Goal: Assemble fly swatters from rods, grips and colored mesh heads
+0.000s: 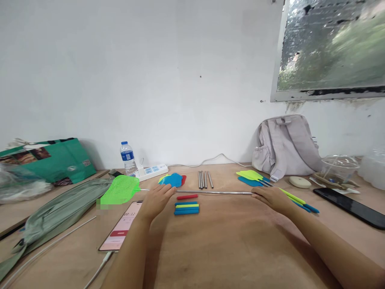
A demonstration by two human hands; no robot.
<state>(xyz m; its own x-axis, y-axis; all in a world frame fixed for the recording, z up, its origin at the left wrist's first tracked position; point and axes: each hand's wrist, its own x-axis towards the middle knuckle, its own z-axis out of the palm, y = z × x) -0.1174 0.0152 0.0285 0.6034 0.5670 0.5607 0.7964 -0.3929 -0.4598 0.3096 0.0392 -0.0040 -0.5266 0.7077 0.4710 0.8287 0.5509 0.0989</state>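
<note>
A fly swatter with a green mesh head (pixel 120 190) lies sideways in front of me, its thin metal rod (pixel 210 192) stretched between my hands. My left hand (pixel 158 200) is closed round the rod near the green head. At the rod's far right end, my right hand (pixel 270 198) has its fingers wrapped over it, hiding the tip. Just below the rod are a red handle (pixel 187 197) and several blue and yellow handles (pixel 187 206). Several metal tubes (pixel 205 180) and a pile of loose swatter heads (pixel 173 180) sit behind it. Yellow and blue fly swatters (pixel 297 197) lie beside my right hand.
A phone (pixel 123 228) showing a timer is by my left forearm. Behind stand a water bottle (pixel 128 158), a power strip (pixel 152 171) and a grey backpack (pixel 285 146). To the right are a black phone (pixel 350 206) and a plastic cup (pixel 339 166). A green bag (pixel 63 160) is left.
</note>
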